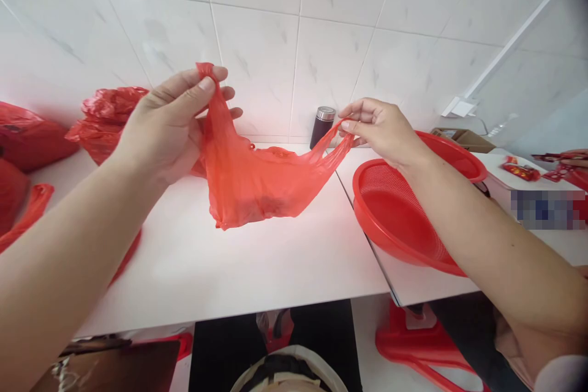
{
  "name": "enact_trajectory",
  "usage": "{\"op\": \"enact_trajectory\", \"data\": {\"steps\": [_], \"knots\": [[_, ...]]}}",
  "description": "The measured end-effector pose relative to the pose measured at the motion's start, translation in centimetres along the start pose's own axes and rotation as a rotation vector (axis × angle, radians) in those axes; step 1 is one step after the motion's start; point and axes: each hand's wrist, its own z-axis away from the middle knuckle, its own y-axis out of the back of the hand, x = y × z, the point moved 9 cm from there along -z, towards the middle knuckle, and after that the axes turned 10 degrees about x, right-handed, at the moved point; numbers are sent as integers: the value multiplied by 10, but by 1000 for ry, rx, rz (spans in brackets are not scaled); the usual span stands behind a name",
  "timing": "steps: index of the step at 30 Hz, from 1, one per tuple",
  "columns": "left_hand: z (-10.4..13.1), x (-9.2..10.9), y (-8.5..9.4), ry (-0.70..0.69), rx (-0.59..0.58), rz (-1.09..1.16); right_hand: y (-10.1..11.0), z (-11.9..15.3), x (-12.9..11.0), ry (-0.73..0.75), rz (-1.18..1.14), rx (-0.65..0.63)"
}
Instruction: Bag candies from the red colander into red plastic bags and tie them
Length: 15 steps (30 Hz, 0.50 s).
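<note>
A thin red plastic bag (261,180) hangs stretched between my two hands above the white table (257,263). Its left handle is pinched between the thumb and fingers of my left hand (177,110), which is raised higher. My right hand (379,125) grips the other handle at the upper right. Something dark shows faintly through the bottom of the bag; I cannot make out what it is.
Filled red bags (34,141) lie at the left. A dark flask (322,125) stands by the tiled wall. Red baskets (399,214) sit at the right, near a cardboard box (463,139). Another person's hand (576,159) shows at the far right. Below is a red stool (418,346).
</note>
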Motion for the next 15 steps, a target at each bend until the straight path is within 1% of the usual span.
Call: {"op": "enact_trajectory", "data": {"steps": [4, 6, 7, 8, 10, 11, 12, 13, 14, 15], "knots": [[-9, -2, 1, 53, -39, -81, -1, -9, -26, 94, 30, 9], [-8, -6, -7, 110, -95, -186, -11, -11, -45, 173, 44, -4], [-5, -11, -15, 159, -156, -266, -20, -11, -55, 217, 49, -32], [0, -17, -25, 215, -242, -356, -33, -9, -66, 259, 52, -77], [15, -32, -47, 312, -464, -504, -62, -1, -86, 335, 46, -199], [23, -37, -58, 339, -571, -542, -76, 5, -96, 369, 34, -266], [28, -41, -65, 350, -645, -552, -88, 12, -105, 399, 13, -328], [30, -43, -70, 348, -675, -539, -98, 18, -112, 423, -13, -377], [29, -44, -72, 349, -663, -513, -105, 22, -116, 441, -38, -401], [27, -46, -70, 362, -621, -487, -107, 24, -118, 454, -59, -397]]}}
